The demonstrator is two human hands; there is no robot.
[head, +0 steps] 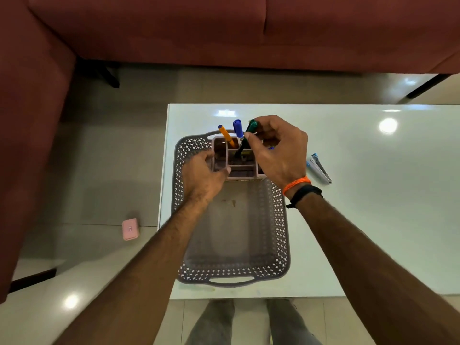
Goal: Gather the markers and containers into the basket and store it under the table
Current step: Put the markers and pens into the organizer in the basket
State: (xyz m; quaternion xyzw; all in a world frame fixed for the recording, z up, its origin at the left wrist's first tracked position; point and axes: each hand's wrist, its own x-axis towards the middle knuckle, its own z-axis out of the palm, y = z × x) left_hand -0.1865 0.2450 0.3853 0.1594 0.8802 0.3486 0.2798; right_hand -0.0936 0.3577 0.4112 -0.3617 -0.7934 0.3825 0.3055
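Note:
A grey perforated basket [278, 245] with two handles sits on the white table [373, 220]. At its far end stands a pinkish compartmented pen holder [242, 166]. An orange pen [226, 136] and a blue marker [238, 128] stand upright in its rear compartments. My right hand [278, 150] pinches a green marker [251, 128] whose lower end dips into the holder's middle compartment. My left hand [202, 176] grips the holder's left side, thumb on its front rim.
A blue and silver stapler [319, 168] lies on the table to the right of the basket. A small pink box [129, 229] rests on the tiled floor at the left. A maroon sofa [174, 28] wraps the far and left sides.

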